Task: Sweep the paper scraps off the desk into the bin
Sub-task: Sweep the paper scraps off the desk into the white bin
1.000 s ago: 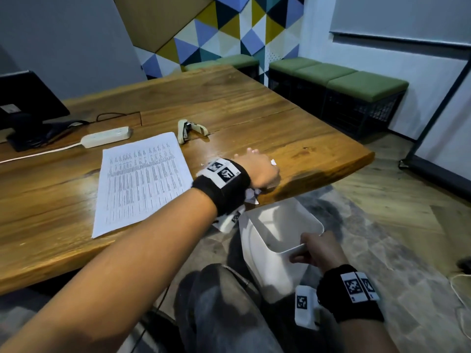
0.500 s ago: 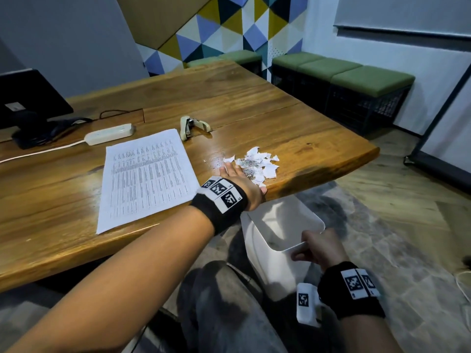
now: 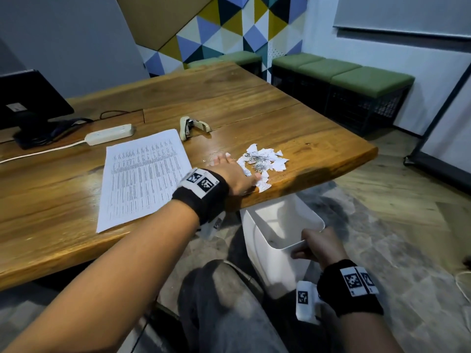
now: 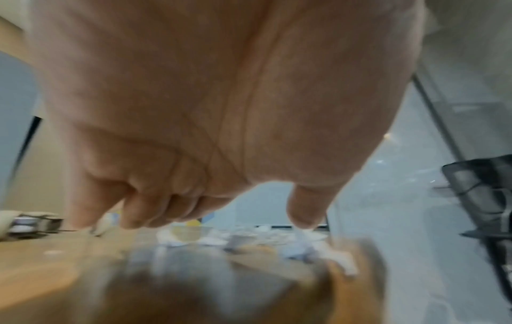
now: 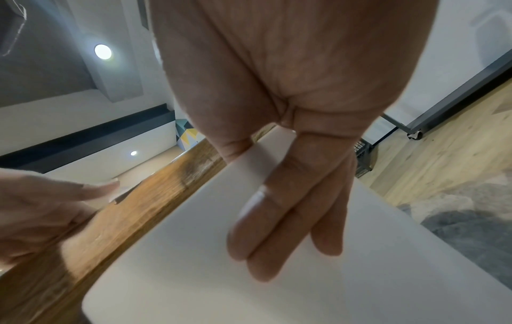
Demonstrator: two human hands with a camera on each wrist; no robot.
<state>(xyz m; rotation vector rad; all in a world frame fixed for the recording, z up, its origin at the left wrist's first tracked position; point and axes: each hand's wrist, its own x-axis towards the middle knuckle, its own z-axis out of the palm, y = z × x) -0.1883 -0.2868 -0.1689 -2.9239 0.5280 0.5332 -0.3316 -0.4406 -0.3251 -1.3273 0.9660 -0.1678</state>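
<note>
A printed sheet (image 3: 142, 182) lies on the wood at about 9 o'clock of centre. A stapler (image 3: 191, 126), splayed open, sits just past the sheet's far corner, at 11 o'clock. A white power strip (image 3: 110, 134) lies at 10 o'clock, its cord running left. A dark monitor (image 3: 28, 103) stands far left. Green-cushioned benches (image 3: 356, 80) line the wall at 2 o'clock.

desk (image 3: 229, 103): warm brown, streaked wood grain
paper scraps (image 3: 265, 161): white with grey print
bin (image 3: 265, 253): plain white
printed sheet (image 3: 142, 177): white, rows of fine black text
wall at 12 o'clock (image 3: 229, 29): blue, mustard, teal, white triangles
benches (image 3: 356, 75): green tops
</note>
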